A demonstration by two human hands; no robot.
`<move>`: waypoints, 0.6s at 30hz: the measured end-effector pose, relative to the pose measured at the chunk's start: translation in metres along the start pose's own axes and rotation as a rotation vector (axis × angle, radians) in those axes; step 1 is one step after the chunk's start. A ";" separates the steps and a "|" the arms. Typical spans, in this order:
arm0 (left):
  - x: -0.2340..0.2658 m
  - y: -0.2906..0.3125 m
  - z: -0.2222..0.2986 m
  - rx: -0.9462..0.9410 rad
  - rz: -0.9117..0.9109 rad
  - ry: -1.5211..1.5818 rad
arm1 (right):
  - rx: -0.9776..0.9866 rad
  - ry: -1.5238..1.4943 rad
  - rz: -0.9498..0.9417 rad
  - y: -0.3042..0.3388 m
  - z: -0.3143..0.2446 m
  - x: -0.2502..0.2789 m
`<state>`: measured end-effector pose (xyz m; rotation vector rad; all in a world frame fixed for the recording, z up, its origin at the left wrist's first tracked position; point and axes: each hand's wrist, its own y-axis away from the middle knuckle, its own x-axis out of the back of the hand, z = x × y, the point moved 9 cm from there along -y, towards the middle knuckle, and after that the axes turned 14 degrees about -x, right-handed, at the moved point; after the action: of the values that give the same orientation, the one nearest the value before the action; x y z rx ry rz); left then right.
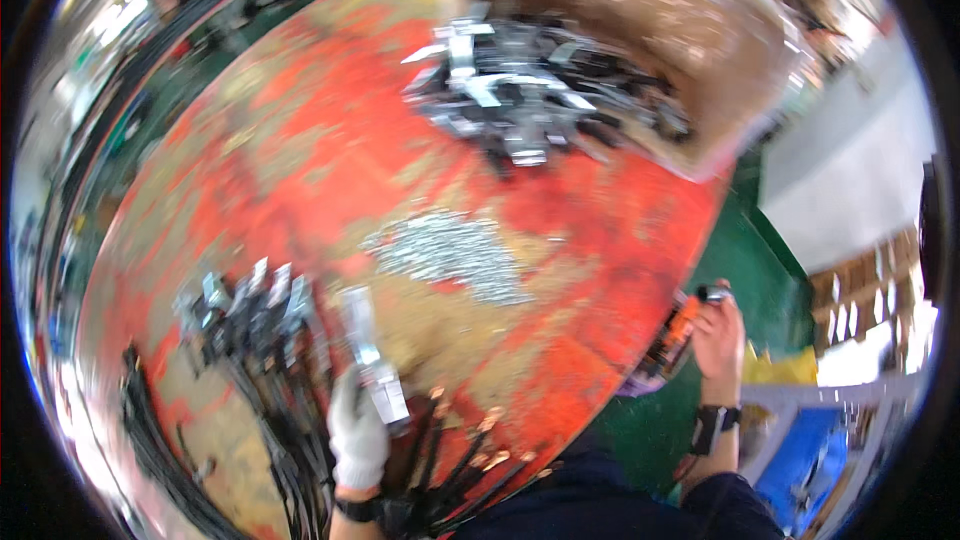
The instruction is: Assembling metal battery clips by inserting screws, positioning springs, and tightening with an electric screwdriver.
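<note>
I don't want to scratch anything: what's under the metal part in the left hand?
Around the metal part, held by the gloved left hand, the worn red tabletop shows, with black cables to both sides. Whatever lies directly beneath is covered.

Green floor [775, 310], pale grey panel [835, 160], blue object [805, 470]

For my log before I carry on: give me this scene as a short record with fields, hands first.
Left hand: white-gloved, holding a silver metal piece
Right hand: bare, at an orange and black tool; grip too blurred to tell
Table: red, worn
Table centre: small silvery pieces, heaped
Far side: metal parts at a brown box
Near left: black cables
</note>
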<state>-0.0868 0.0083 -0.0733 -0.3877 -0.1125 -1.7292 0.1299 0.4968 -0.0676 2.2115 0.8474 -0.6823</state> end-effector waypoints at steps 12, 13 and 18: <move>0.022 -0.001 0.048 0.083 0.078 0.167 | -0.609 1.252 -0.923 0.066 0.240 -0.270; 0.021 0.003 0.039 0.187 0.093 0.282 | -0.614 1.283 -0.949 0.067 0.243 -0.270; 0.022 0.004 0.028 0.124 0.134 0.221 | -0.498 1.354 -0.952 0.079 0.244 -0.277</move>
<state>-0.0811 -0.0049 -0.0401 -0.1087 -0.0319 -1.6120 -0.0491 0.1691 -0.0110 1.4694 2.4265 0.7890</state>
